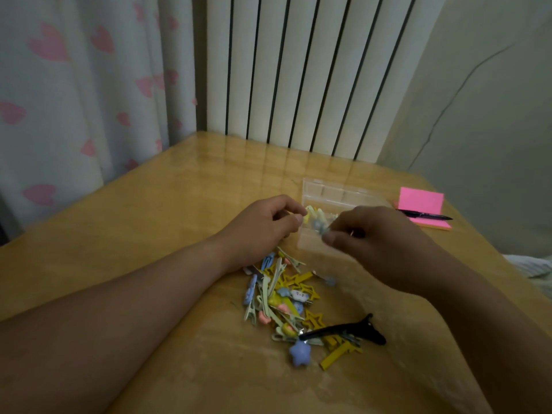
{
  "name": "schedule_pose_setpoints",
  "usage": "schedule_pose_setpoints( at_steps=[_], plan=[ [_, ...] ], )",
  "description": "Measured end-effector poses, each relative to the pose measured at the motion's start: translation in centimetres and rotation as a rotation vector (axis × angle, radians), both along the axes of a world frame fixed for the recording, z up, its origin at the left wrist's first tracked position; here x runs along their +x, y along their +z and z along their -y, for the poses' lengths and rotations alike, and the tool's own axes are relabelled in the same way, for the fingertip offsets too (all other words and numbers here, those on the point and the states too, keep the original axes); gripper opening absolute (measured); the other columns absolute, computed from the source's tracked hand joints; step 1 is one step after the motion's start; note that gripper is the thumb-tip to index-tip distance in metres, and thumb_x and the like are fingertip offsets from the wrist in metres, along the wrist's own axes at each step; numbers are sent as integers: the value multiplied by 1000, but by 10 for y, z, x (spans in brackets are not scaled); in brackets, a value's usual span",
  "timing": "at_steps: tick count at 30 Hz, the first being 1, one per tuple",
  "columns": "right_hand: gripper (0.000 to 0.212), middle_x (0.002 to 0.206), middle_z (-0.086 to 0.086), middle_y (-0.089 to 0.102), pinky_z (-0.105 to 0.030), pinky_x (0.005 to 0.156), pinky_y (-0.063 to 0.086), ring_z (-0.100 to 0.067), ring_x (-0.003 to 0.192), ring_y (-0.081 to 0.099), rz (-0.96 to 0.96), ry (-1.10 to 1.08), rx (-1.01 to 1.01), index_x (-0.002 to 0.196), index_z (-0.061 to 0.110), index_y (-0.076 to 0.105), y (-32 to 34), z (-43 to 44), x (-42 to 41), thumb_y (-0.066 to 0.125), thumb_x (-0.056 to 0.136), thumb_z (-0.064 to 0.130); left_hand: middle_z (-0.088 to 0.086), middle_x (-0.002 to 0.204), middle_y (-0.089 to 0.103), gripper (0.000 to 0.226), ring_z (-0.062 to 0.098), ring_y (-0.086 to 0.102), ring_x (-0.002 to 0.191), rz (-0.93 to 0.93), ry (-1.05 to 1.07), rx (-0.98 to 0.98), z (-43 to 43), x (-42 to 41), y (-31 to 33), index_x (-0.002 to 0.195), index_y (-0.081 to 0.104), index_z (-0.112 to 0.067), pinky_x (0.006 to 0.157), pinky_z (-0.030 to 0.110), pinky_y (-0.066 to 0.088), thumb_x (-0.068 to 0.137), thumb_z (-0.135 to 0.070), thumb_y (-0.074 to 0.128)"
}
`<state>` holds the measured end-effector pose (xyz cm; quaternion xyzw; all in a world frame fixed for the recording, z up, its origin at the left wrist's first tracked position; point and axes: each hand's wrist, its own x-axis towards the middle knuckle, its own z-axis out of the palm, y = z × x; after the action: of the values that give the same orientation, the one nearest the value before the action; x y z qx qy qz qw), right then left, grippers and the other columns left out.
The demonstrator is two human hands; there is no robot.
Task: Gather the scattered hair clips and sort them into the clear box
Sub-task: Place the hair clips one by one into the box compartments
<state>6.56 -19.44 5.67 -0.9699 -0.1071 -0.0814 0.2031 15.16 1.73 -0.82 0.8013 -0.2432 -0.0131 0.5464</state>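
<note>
The left hand (268, 224) has its fingers curled, and its thumb and first finger pinch a small yellow clip (310, 213). The right hand (369, 236) is curled too. Its thumb and fingers pinch a little blue clip (320, 230), but this part is blurry, so the shape of the clip is hard to see. The two hands are close together, and both clips are held just above the near side of the clear box (328, 191).

The clear box sits open on the table (167, 204), just past the hands. What lies inside it is too blurry to tell.

Near the person, between the two arms, is a pile of hair clips (283, 297). They are yellow, blue, pale green and pink, all mixed up. A long black clip (343, 330) lies at the near end of the pile. A blue star clip (300, 354) is just beside it.

To the right of the box are pink sticky notes (421, 201) with a pen (425, 216) lying on top. Behind the table are a white radiator (298, 70) and a curtain (74, 85) with pink hearts.
</note>
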Motion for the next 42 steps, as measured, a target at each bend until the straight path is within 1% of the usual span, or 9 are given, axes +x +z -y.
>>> schedule_pose_setpoints(
  at_steps=[5, 9, 12, 17, 24, 28, 33, 37, 42],
  plan=[
    [7, 82, 6, 74, -31, 65, 54, 1, 67, 66, 147, -161, 339, 101, 28, 71, 10, 13, 12, 70, 98, 34, 11, 107, 73, 17, 26, 70, 100, 4, -12, 7, 0, 1, -1, 120, 72, -32, 94, 47, 56, 107, -34, 61],
    [9, 85, 4, 76, -41, 73, 62, -6, 69, 71, 57, -241, 351, 96, 21, 71, 10, 15, 33, 70, 99, 29, 14, 102, 69, 16, 22, 63, 82, 44, -24, 31, 2, 2, -1, 121, 70, -31, 85, 51, 55, 106, -32, 63],
    [10, 88, 0, 76, -33, 65, 57, -17, 81, 71, -39, -277, 336, 95, 20, 75, 7, 8, 47, 72, 98, 29, 10, 100, 69, 17, 25, 66, 86, 54, -32, 32, 2, 3, -2, 121, 70, -31, 83, 49, 55, 105, -30, 65],
    [13, 83, -5, 78, -14, 42, 41, -11, 64, 61, -211, -263, 260, 93, 11, 77, 2, -12, 61, 79, 92, 23, -6, 103, 73, 11, 12, 69, 97, 72, -21, 32, 1, 3, -4, 111, 74, -29, 88, 35, 58, 102, -28, 69],
    [20, 86, -17, 79, -50, 79, 63, -33, 85, 77, -268, -328, 120, 88, 4, 82, -13, -29, 79, 81, 86, 24, -7, 99, 73, 10, 8, 68, 94, 90, -31, 14, 1, 4, -4, 108, 75, -24, 80, 22, 53, 103, -22, 67],
    [27, 83, -17, 79, -49, 80, 64, -30, 81, 77, -296, -375, 79, 87, 2, 81, -15, -28, 83, 82, 86, 29, -2, 97, 72, 13, 15, 68, 90, 87, -34, 8, 1, 4, -4, 113, 74, -25, 77, 30, 54, 103, -26, 66],
    [21, 80, -2, 76, -36, 65, 57, -21, 75, 70, -96, -352, 17, 81, 19, 75, -15, -26, 66, 76, 92, 36, -4, 91, 67, 16, 13, 62, 78, 77, -29, 4, 0, 6, -5, 119, 70, -26, 73, 32, 51, 104, -26, 64],
    [16, 78, 6, 72, -29, 62, 48, -12, 73, 67, 219, -257, 178, 84, 24, 72, -4, -21, 30, 73, 96, 36, 0, 96, 69, 17, 18, 66, 84, 64, -10, 19, 0, 4, -2, 120, 69, -25, 76, 35, 53, 104, -27, 65],
    [13, 75, 13, 76, -36, 63, 59, -9, 63, 67, 123, -87, 252, 86, 31, 74, -4, -8, -12, 71, 98, 35, 9, 100, 70, 16, 30, 68, 95, 60, 9, 24, 2, 2, 0, 119, 68, -25, 85, 44, 56, 104, -27, 65]
  ],
)
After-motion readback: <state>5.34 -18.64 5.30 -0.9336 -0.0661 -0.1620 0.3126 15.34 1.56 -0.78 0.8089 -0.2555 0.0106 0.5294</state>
